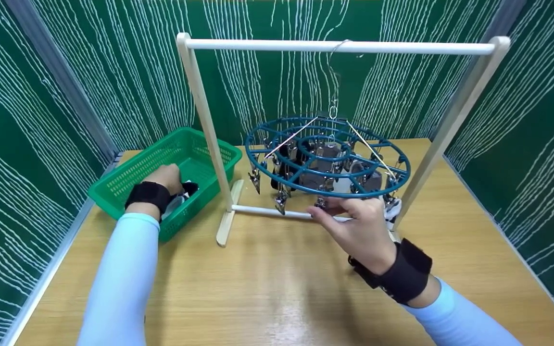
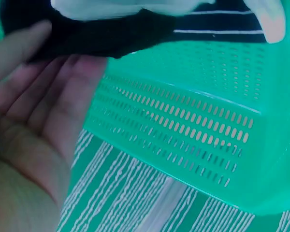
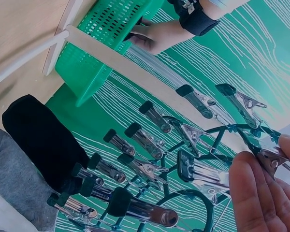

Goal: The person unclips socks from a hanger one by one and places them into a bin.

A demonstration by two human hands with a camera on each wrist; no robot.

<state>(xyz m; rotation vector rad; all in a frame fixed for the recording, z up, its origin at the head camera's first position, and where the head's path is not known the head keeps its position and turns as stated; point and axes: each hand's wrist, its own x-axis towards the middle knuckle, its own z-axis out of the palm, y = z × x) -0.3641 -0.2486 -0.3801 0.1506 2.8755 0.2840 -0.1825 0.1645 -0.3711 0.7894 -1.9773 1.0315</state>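
Observation:
My left hand (image 1: 166, 178) reaches down into the green basket (image 1: 137, 166). In the left wrist view, its thumb and fingers pinch a black sock (image 2: 87, 36), with white and striped cloth beside it. A round blue-green drying hanger (image 1: 407, 168) with many metal clips hangs from a white bar (image 1: 267, 45). At its near edge my right hand (image 1: 363, 230) pinches a metal clip (image 3: 270, 162) between thumb and fingers. A black sock (image 3: 38, 140) and a grey sock (image 3: 19, 179) hang from other clips in the right wrist view.
Wooden posts (image 1: 200, 101) carry the bar, and a low white rod (image 1: 258, 210) joins their feet. The basket stands left of the rack on the wooden table (image 1: 258, 288). Green walls with white streaks enclose the table at the back and sides.

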